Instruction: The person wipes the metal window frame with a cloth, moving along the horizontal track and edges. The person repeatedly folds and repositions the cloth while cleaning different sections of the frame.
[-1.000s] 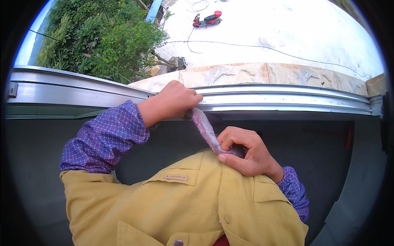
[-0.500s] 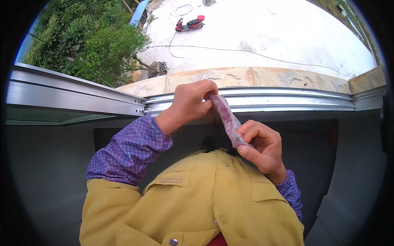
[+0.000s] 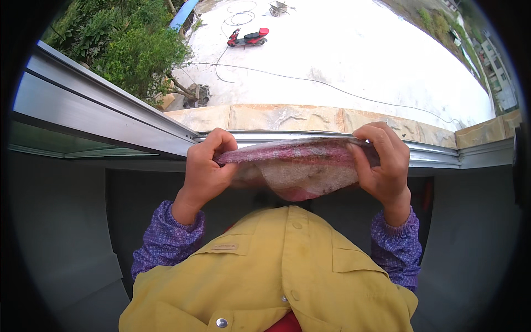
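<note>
Stretched between my hands is a pink and greyish-white cloth with a fuzzy surface and some dark stains. My left hand pinches its left end, and my right hand grips the right end between thumb and fingers. The cloth's upper edge is pulled nearly straight while its middle sags below. Behind it runs the metal window track, partly covered by the cloth. Whether the cloth touches the track, I cannot tell.
At the left stands a silver window frame with a glass pane. A stone ledge lies beyond the track. Farther out and below are a pale yard, a red scooter, a wheelbarrow, a long dark cable and green trees.
My hands have moved apart, the right one going up and to the right. The cloth, earlier bunched in a narrow strip, is now spread out wide. The view has shifted slightly.
</note>
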Demonstrator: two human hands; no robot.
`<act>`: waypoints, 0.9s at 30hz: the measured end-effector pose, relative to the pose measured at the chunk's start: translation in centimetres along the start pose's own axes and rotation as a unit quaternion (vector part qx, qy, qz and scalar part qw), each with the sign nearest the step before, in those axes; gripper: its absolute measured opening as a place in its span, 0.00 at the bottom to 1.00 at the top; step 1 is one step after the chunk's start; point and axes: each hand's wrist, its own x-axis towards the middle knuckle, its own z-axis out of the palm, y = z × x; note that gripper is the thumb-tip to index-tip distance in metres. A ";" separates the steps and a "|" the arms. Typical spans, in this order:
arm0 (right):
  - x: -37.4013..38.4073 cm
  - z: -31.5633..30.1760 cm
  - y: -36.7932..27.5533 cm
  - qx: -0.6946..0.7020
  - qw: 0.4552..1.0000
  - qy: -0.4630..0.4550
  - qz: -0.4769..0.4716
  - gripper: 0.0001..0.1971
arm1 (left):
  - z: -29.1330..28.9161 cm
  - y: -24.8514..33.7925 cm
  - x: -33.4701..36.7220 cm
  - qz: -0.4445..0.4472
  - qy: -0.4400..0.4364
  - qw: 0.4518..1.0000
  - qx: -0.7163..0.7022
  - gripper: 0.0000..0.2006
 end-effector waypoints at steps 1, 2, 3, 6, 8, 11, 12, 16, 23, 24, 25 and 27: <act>-0.1 0.9 0.8 -0.026 0.999 -0.032 0.007 0.09 | 0.0 -0.9 -0.2 0.006 -0.036 0.999 0.029 0.09; -0.7 2.0 1.7 -0.043 0.997 -0.059 0.011 0.09 | 0.3 -2.0 -0.3 0.011 -0.074 0.996 0.056 0.09; -1.3 3.2 2.6 -0.060 0.994 -0.087 0.014 0.08 | 0.4 -2.6 -0.7 0.008 -0.096 0.993 0.070 0.10; -2.0 5.8 3.9 -0.100 0.984 -0.145 0.024 0.06 | 1.2 -4.0 -1.2 0.039 -0.077 0.995 0.058 0.09; -1.6 7.1 3.8 -0.117 0.979 -0.167 0.018 0.07 | 0.9 -4.1 -1.3 0.049 -0.031 0.997 0.041 0.08; -0.2 9.7 2.8 -0.144 0.969 -0.202 -0.011 0.08 | -0.3 -4.3 -1.4 0.064 0.019 0.997 0.042 0.07; 0.4 10.6 2.5 -0.150 0.965 -0.216 -0.023 0.08 | -0.8 -4.5 -1.6 0.071 0.027 0.996 0.047 0.07; 3.2 13.7 0.7 -0.148 0.951 -0.265 -0.057 0.11 | -1.7 -4.8 -2.9 0.084 0.067 0.994 0.029 0.07; 5.5 16.1 -0.8 -0.120 0.932 -0.322 -0.112 0.11 | -2.1 -5.9 -4.1 0.099 0.101 0.990 -0.009 0.07; 5.5 15.6 -0.4 -0.113 0.931 -0.327 -0.118 0.11 | -2.0 -6.0 -4.0 0.104 0.102 0.989 -0.017 0.07; 5.4 14.7 0.1 -0.108 0.930 -0.338 -0.098 0.12 | -2.1 -6.1 -4.0 0.096 0.097 0.990 -0.020 0.07; 5.3 11.6 1.0 -0.101 0.925 -0.362 -0.059 0.15 | -1.9 -6.1 -3.9 0.080 0.092 0.992 -0.030 0.07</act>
